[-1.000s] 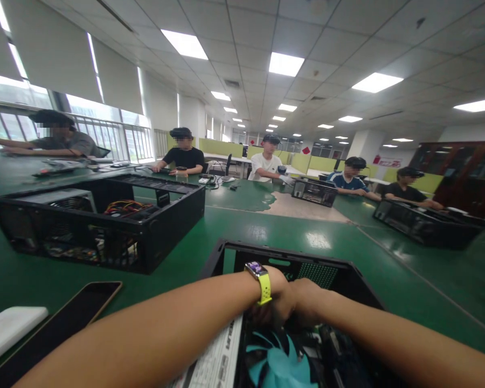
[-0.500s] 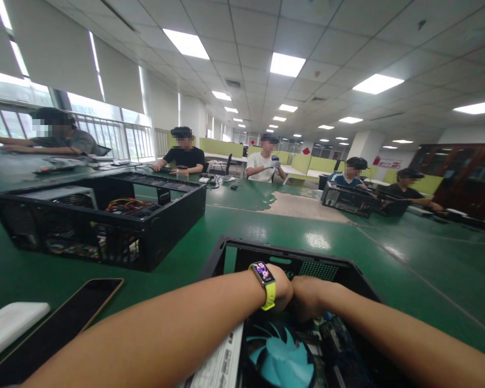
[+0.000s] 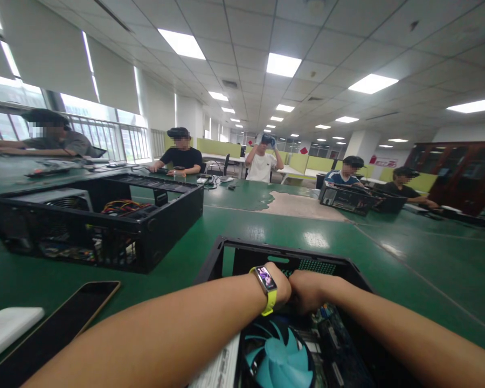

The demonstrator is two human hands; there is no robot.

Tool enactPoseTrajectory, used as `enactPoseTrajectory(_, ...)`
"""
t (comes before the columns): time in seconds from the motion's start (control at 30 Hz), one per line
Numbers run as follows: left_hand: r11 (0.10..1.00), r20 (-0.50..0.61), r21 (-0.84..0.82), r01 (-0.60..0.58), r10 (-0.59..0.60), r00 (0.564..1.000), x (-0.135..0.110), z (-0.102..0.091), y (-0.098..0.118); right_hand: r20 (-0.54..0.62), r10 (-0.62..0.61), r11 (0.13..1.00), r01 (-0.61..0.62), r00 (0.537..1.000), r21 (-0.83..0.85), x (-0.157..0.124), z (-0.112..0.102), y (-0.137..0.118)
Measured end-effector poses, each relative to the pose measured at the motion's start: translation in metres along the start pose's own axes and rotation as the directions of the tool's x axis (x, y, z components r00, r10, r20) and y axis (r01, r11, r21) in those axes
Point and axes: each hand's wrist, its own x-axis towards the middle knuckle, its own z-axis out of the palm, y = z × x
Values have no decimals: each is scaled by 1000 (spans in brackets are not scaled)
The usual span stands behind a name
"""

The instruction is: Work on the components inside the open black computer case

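Observation:
Both hands reach into an open black computer case (image 3: 275, 249) in front of me. My left hand (image 3: 281, 281), with a yellow-banded smartwatch (image 3: 265, 277) on the wrist, points down inside it, its fingers hidden behind the wrist. Close against it, my right hand (image 3: 309, 288) is curled with bent fingers. Whatever lies between its fingertips is out of sight. Below the hands sits a turquoise fan (image 3: 281, 358) in a black frame. Right of the fan, part of a circuit board (image 3: 333, 339) shows. A pale printed panel (image 3: 222, 361) is at the fan's left, partly covered by my left forearm.
A second open computer case (image 3: 165, 226) with coloured cables stands at the left on the green table (image 3: 242, 221). Nearer me lie a dark phone (image 3: 81, 307) and a white flat object (image 3: 12, 328). Several people sit around the table, with more cases (image 3: 343, 198) at the far right.
My hands stay at nearly the same spot in the case. The view has shifted slightly. The fan blades look sharper. The person in white across the table has raised both hands to the head.

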Motion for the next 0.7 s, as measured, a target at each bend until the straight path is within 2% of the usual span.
enactPoseTrajectory(0.07, 994, 88, 107, -4, -5, 996, -2, -3, 2, 6, 17, 999, -17, 1000, 37, 1, 1, 1)
enactPoseTrajectory(0.37, 992, 127, 100, -82, 69, 989, -14, -13, 0, -5, 45, 999, -45, 999, 30, 6, 8, 5)
enactPoseTrajectory(0.57, 991, 77, 130, 27, -37, 996, -18, -15, 8, -61, 22, 1000, -21, 998, 17, 5, 7, 1)
enactPoseTrajectory(0.7, 989, 150, 148, 1, -24, 988, -20, -19, 9, -23, 67, 998, -67, 997, 6, 8, 8, -1)
